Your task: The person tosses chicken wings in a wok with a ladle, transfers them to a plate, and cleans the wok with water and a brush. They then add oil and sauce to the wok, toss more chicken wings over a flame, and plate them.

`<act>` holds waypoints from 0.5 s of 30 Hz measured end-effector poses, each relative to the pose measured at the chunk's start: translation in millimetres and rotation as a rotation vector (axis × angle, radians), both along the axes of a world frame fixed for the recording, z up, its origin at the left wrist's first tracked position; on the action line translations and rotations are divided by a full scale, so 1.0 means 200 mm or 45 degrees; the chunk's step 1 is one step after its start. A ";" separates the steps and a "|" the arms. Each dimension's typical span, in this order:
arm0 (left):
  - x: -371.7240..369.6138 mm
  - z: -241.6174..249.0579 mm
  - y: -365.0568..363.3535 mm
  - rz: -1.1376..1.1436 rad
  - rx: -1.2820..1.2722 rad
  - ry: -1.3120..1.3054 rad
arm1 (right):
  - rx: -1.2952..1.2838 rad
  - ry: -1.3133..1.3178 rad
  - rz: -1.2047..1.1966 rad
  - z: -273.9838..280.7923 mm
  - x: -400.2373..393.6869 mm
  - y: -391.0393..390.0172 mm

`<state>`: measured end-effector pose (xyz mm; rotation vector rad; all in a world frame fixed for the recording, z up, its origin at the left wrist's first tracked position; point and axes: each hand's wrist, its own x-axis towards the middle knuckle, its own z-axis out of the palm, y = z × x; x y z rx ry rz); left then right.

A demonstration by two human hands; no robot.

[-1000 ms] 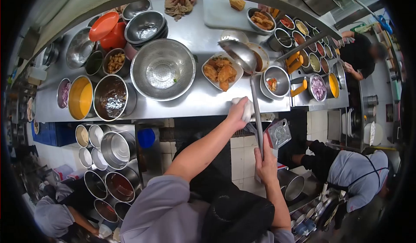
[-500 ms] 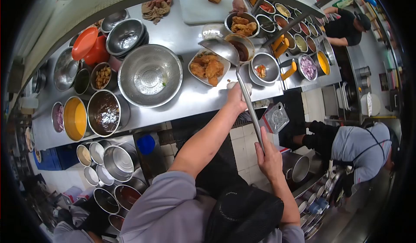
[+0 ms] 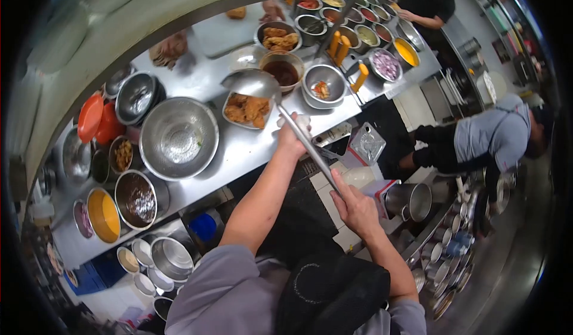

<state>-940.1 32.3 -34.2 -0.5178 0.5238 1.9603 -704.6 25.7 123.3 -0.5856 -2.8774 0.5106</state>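
My right hand [image 3: 357, 208] is closed around the long handle of a large metal ladle [image 3: 253, 83], whose bowl hangs over the far edge of a dish of fried chicken [image 3: 246, 109]. My left hand [image 3: 290, 138] is closed beside the upper handle, near the counter edge. A crumpled whitish thing [image 3: 303, 122] shows at its fingers, partly hidden. Just behind the ladle stands a tub of brown sauce [image 3: 282, 71]. A steel bowl with a few orange-red pieces [image 3: 323, 85] is to its right.
A large perforated steel bowl [image 3: 179, 133] sits left on the counter. Pots of brown sauce [image 3: 136, 199] and yellow liquid [image 3: 103, 215] stand nearer me. Another person's hand [image 3: 272, 11] is across the counter. A co-worker in grey [image 3: 492, 132] bends at the right.
My view has turned, so the counter and its dishes sit further left. The ladle and both my hands keep nearly the same place relative to the chicken dish.
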 end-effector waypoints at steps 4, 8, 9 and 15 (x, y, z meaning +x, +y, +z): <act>-0.08 -0.02 0.10 0.020 0.256 -0.054 | 0.041 -0.074 -0.055 -0.05 0.02 -0.01; -0.18 -0.17 0.09 -0.132 0.109 0.287 | 0.016 0.003 -0.139 -0.06 0.14 -0.03; -0.14 -0.10 0.14 -0.103 0.070 0.194 | -0.010 0.016 -0.173 -0.11 0.17 -0.02; 0.73 0.17 0.19 -0.858 -0.143 0.861 | -0.692 0.341 -0.317 -0.26 0.72 0.01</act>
